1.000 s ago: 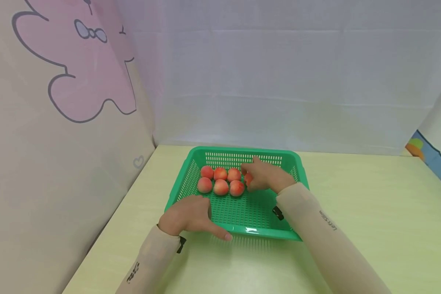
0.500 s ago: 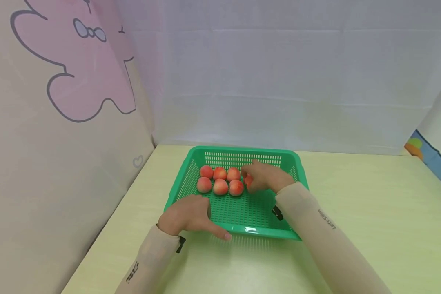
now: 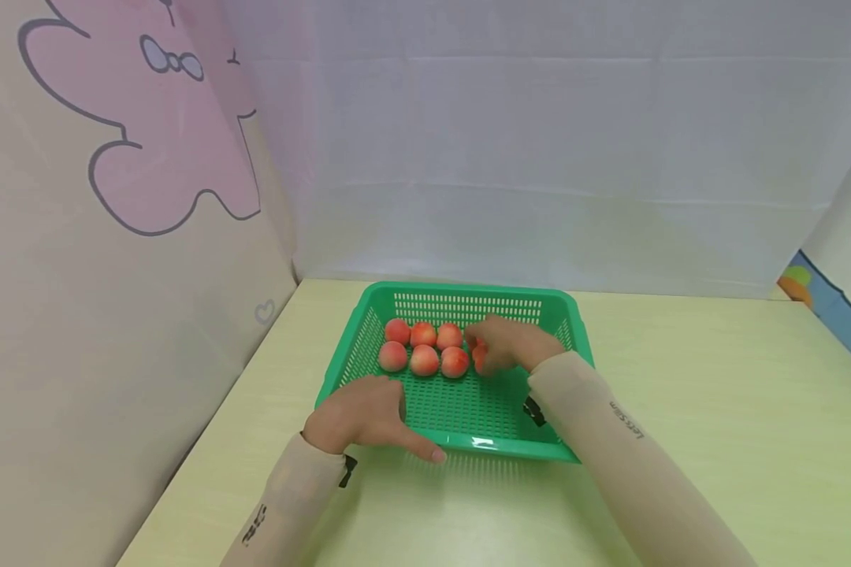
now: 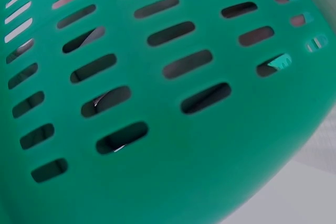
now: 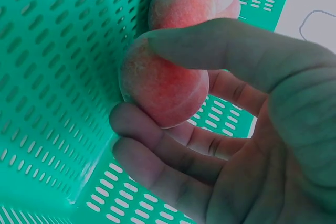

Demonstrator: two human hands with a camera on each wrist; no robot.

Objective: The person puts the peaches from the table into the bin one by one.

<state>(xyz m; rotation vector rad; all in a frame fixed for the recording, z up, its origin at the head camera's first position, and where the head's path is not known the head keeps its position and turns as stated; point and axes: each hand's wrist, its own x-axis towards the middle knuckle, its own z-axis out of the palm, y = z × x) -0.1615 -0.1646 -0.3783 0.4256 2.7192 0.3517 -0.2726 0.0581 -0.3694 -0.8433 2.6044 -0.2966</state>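
A green slotted plastic basket (image 3: 443, 438) stands on the table with several red-orange peaches (image 3: 424, 360) in two rows toward its back left. In the head view, my right hand (image 3: 514, 340) reaches into the basket at the right end of these rows. It holds another peach (image 5: 165, 85) between thumb and fingers, low near the basket's wall and floor. My left hand (image 3: 358, 413) grips the near-left rim, its thumb stretched along the front and its other fingertips hidden over the edge. The left wrist view shows mostly slotted green wall (image 4: 173, 145).
Pale yellow table (image 3: 695, 394) surrounds the basket. Behind it hangs a white sheet (image 3: 539, 157), and a printed cloth (image 3: 184, 315) with a pink figure borders the left side. Another printed cloth (image 3: 847, 260) hangs at the far right.
My right hand and its peach have shifted slightly toward me, nearer the front row's right end. My left hand and the other peaches stay in place.
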